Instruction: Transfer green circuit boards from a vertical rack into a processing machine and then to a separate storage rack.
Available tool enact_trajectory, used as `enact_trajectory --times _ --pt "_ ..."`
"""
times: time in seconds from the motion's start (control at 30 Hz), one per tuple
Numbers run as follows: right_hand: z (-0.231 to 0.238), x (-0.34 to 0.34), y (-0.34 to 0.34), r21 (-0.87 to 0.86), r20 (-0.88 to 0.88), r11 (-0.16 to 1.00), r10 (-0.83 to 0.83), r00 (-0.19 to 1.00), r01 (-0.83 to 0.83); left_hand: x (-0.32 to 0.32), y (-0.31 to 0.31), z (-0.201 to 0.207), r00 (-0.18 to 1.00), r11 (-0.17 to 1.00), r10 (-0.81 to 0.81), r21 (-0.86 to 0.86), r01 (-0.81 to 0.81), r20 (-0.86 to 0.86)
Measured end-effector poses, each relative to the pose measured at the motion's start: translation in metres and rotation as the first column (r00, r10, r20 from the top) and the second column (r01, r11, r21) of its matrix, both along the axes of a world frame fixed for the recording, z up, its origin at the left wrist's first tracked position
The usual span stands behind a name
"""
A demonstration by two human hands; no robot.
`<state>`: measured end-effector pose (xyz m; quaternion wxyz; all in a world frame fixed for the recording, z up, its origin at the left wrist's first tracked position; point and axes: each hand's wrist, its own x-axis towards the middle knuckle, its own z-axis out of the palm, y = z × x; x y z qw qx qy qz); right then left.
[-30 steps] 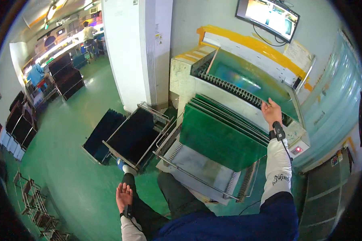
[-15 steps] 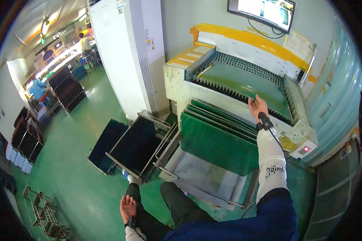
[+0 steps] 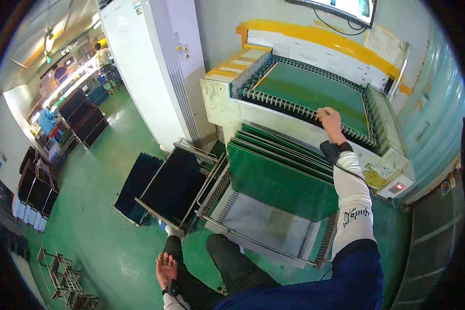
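Note:
My right hand is stretched out to the front of a pale roller machine, fingers bent down and drawn together at its near roller row. What the fingertips grip, if anything, is hidden beneath them. Just beyond them, a flat green panel lies in the machine's bed between rows of toothed rollers. Below my right forearm, a metal rack holds several green panels standing on edge. Down by my left thigh, my left hand rests palm up, fingers loosely apart, holding nothing.
Left of the green panels stands a rack with dark panels. A white cabinet rises behind it. A screen hangs above the machine, and clear strip curtains hang at right. Farther left are more racks and a person.
The green panel in the bed sits farther from the near roller row, showing more rollers. My right hand has turned over, its fingers curling down. My left hand stays low.

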<state>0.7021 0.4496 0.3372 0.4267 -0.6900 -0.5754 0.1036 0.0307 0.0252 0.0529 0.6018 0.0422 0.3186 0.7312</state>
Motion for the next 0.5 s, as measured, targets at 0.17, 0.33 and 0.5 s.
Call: enact_trajectory --times 0.17,0.33,0.5 --pt "0.0 -0.032 -0.01 -0.088 0.499 0.989 -0.063 0.865 0.122 0.0 -0.001 0.004 0.999 1.0 -0.002 -0.005 0.001 -0.05" --pt "0.009 -0.014 0.018 -0.234 0.519 0.958 -0.019 0.855 0.164 0.006 0.006 0.01 0.999 0.999 0.012 -0.039 -0.014 -0.035" --pt "0.019 -0.003 0.035 -0.209 0.492 0.965 -0.037 0.87 0.16 0.009 0.01 0.01 0.999 0.998 0.008 -0.062 -0.011 -0.041"
